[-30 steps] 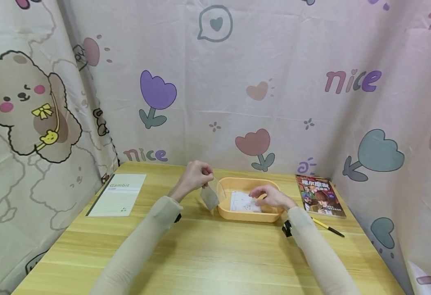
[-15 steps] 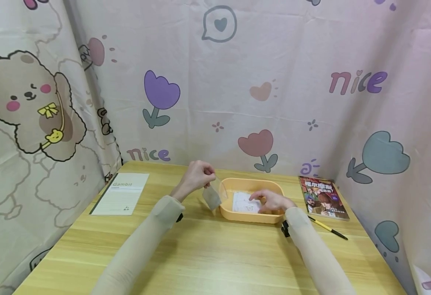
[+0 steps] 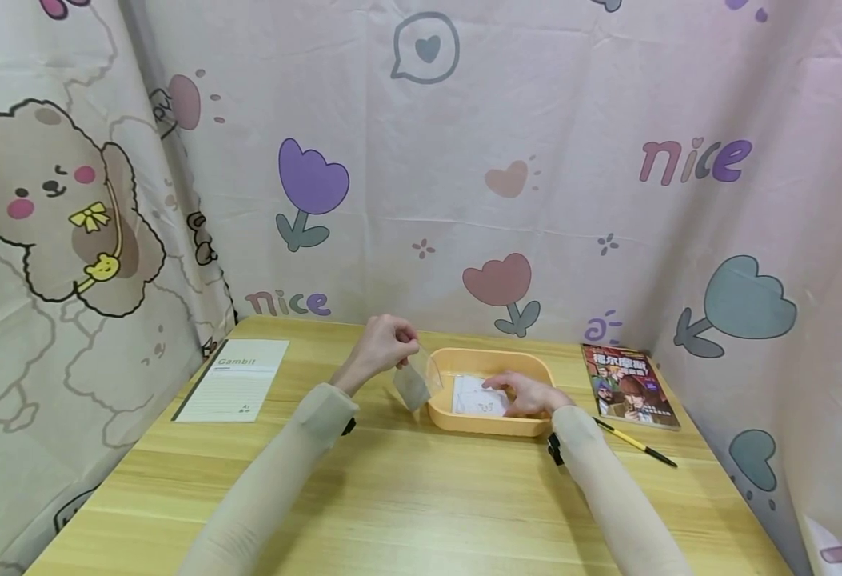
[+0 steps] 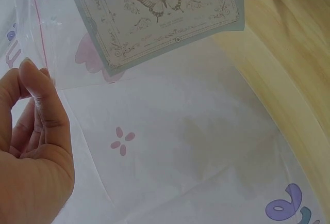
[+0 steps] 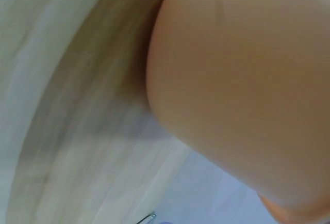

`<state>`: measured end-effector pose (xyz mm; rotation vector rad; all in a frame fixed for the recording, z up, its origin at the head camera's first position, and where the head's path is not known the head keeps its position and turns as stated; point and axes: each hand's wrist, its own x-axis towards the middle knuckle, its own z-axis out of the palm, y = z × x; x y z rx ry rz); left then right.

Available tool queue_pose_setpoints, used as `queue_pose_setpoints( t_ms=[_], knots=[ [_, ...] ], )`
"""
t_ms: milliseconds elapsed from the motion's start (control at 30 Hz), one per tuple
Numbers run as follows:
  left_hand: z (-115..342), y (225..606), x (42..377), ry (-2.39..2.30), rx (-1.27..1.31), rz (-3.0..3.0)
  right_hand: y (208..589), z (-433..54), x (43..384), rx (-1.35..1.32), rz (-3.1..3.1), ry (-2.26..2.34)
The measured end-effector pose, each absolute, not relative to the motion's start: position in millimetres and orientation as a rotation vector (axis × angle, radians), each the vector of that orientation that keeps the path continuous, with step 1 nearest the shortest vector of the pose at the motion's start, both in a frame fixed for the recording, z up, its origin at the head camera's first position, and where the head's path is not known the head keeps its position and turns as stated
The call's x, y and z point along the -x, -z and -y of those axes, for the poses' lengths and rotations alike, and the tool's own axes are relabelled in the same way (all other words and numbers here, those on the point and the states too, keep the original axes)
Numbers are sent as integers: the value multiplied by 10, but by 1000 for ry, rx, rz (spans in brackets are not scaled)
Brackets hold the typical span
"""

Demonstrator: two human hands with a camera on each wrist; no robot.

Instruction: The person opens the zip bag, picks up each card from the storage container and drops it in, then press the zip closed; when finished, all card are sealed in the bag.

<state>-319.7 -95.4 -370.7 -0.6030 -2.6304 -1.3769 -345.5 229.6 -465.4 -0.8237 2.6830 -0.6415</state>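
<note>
In the head view my left hand (image 3: 385, 346) pinches the top of a clear zip bag (image 3: 428, 370) beside the left end of an orange-yellow plastic basket (image 3: 488, 426). The left wrist view shows the bag's pink seal line and a butterfly-printed card (image 4: 165, 22) inside it. My right hand (image 3: 524, 394) reaches into the basket, its fingers bent and spread, the fingertips at the right part of a white printed sheet (image 3: 469, 398) on the basket floor. The basket wall (image 5: 237, 90) fills much of the right wrist view, where the right hand is hidden.
A Gambit notebook (image 3: 233, 380) lies at the table's left. At the right are a comic-style magazine (image 3: 629, 388) and a yellow-and-black pen (image 3: 636, 442), partly behind the right sleeve. A printed curtain (image 3: 406, 176) hangs behind the wooden table (image 3: 421, 504).
My right hand has lowered slightly into the basket, its fingers closer over the white sheet. The left hand stays in place with the bag. The head view shifts a little.
</note>
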Motion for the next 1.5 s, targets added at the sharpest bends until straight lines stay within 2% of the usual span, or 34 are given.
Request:
queue_pose_setpoints(
  t_ms=[467,633,967,1200,1500],
  knots=[
    [968,3737,3225,1384,612,2595,4654,-2262,3419,832,-2714,691],
    [996,3781,3253,1420,616,2566,4652,-2244,3402,747,-2704,797],
    [1016,3786,3280,1416,621,2539,4561,-2248,3443,745,-2698,1078],
    [1014,3747,3285,1431,635,2514,4490,-2247,3363,544,-2544,1379],
    [1017,3755,3275,1409,627,2497,4444,-2173,3270,643,-2506,1471]
  ],
)
